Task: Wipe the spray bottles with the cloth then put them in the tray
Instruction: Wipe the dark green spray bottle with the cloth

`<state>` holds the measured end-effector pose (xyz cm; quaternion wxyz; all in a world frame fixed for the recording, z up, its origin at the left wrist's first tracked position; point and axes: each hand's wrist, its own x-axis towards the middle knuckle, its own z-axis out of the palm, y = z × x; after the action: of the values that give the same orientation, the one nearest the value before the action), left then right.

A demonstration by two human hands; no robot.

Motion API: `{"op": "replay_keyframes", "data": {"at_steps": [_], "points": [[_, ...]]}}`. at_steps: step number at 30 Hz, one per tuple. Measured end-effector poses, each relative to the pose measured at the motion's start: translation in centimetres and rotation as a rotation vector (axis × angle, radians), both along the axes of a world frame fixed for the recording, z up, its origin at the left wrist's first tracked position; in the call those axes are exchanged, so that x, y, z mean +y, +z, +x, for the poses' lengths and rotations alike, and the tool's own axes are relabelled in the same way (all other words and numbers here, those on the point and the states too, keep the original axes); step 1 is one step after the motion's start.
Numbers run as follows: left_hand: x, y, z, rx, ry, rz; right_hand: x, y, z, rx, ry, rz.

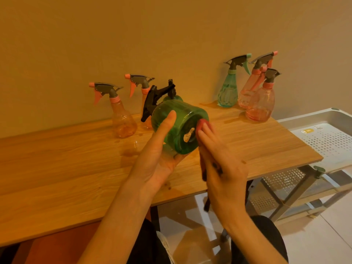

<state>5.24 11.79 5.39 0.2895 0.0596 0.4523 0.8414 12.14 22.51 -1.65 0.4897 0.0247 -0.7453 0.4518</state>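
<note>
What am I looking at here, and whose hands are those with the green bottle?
There is no machine: a person wears a camera on the head, so this single picture looks forward and down at their own hands. The left hand holds a green spray bottle with a black trigger, tipped on its side with its base toward the camera. The right hand presses a red cloth against that base, wiping it. On the wooden table stand other spray bottles: two orange-pink ones on the left with another dark-topped bottle partly hidden behind the held one, and a teal one with two pink ones on the right. A white perforated tray sits past the table's right end; no bottle shows in it.
</note>
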Motion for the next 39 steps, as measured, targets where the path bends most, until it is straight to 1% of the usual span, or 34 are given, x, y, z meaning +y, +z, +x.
{"op": "replay_keyframes", "data": {"at_steps": [3, 5, 10, 14, 17, 20, 25, 29, 32, 39], "points": [[0.6, -0.7, -0.3, 0.077, 0.012, -0.017, -1.6, 1.1, 1.2, -0.077, 0.160, -0.458], [1.2, -1.1, -0.4, 0.147, 0.018, -0.035, -1.9, 2.2, 1.8, -0.137, 0.201, -0.694], [3.2, -1.9, -0.6, 0.352, 0.093, -0.091, -0.4, 3.4, 2.5, -0.294, 0.286, -1.080], [4.8, -2.0, -1.0, 0.496, 0.157, -0.217, 2.5, 3.8, 2.5, -0.372, 0.425, -1.319], [6.2, -1.7, -1.2, 0.582, 0.123, -0.281, 4.9, 4.1, 2.6, -0.402, 0.466, -1.403], [8.5, -1.8, -2.3, 0.675, 0.112, -0.349, 7.2, 4.2, 2.3, -0.408, 0.469, -1.429], [12.9, -3.1, -5.1, 0.706, 0.071, -0.442, 11.0, 4.0, 0.8, -0.378, 0.454, -1.478], [16.5, -4.3, -8.1, 0.757, 0.033, -0.509, 14.2, 2.7, -1.7, -0.388, 0.388, -1.589], [18.9, -5.6, -10.4, 0.790, 0.025, -0.563, 16.7, 1.3, -3.9, -0.405, 0.322, -1.633], [23.2, -8.0, -15.6, 0.865, -0.035, -0.662, 20.6, -0.7, -7.9, -0.482, 0.221, -1.603]]}}
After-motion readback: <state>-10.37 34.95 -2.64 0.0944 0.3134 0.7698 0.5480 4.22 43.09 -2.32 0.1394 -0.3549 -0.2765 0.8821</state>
